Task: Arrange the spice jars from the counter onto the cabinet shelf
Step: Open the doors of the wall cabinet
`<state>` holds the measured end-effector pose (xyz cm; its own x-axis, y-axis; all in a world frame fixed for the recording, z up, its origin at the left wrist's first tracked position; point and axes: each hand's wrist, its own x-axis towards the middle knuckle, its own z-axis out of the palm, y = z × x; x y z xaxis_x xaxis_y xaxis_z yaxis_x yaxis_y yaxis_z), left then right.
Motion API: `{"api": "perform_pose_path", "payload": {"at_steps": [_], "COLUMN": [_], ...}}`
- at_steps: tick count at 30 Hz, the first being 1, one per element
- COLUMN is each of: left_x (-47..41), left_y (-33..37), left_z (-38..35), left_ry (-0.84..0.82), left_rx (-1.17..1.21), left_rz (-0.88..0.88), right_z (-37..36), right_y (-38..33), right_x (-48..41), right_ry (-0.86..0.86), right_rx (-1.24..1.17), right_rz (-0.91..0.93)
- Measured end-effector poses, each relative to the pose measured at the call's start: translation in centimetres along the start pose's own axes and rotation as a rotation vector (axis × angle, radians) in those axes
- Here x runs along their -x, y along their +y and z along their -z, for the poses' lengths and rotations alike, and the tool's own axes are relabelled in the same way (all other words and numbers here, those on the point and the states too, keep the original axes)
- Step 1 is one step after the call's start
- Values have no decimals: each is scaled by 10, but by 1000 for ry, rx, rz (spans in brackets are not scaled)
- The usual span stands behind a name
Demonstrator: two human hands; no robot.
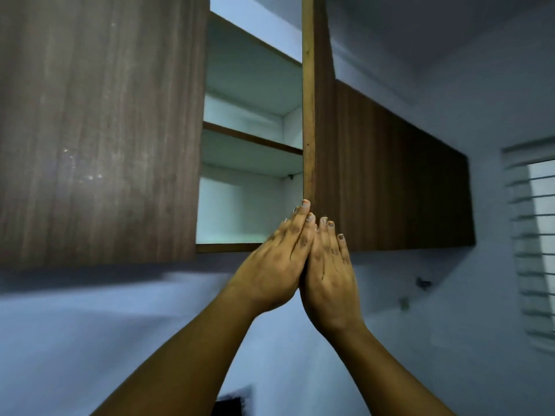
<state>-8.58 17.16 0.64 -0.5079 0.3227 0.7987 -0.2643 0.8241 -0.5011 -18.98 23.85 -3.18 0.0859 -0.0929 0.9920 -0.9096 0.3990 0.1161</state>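
From my feed, both arms reach up and forward, forearms rising from the bottom edge of the view and converging. The left hand and right hand sit side by side, touching along their inner edges, backs toward the camera.

Both are flat, fingers straight and close together, curled round nothing. The left fingertips reach highest and meet the bottom corner of the open cabinet door, right on its narrow front edge. The right hand's fingers lie just right of that edge, against the door's dark face near its bottom corner. I cannot tell how firmly either presses.

The door stands edge-on to me, at the right side of the cabinet opening. The cabinet shelf crosses that opening at mid-height, its brown front edge running from the left side to the door edge, well above the hands. The interior is pale.

The closed door fills the upper left. A louvred window is at the right edge, and a light wall is below the cabinet.
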Motion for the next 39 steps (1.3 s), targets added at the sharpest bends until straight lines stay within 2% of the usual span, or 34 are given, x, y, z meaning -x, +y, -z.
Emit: {"api": "perform_pose_path", "payload": {"at_steps": [9,16,22,27,33,39], "left_x": [-42,-92,-136,-170,-201,-222], "left_y": [63,115,166,193,224,254], "left_z": [-18,-44,-80,-109,-151,-186], "left_ry": [57,87,102,89,29,-69], "left_rx": [103,105,190,165,209,251], "left_rz": [-23,-88,-81,-86,-54,25], "right_z": [41,58,73,76,76,70], "right_y": [59,131,205,254,306,353], "right_x": [14,26,36,40,52,62], "right_ry": [-9,110,118,121,51,-123], "right_rx": [42,-105,-154,-233,-167,-179], "right_rz": [2,-29,-14,-50,-170,-232]}}
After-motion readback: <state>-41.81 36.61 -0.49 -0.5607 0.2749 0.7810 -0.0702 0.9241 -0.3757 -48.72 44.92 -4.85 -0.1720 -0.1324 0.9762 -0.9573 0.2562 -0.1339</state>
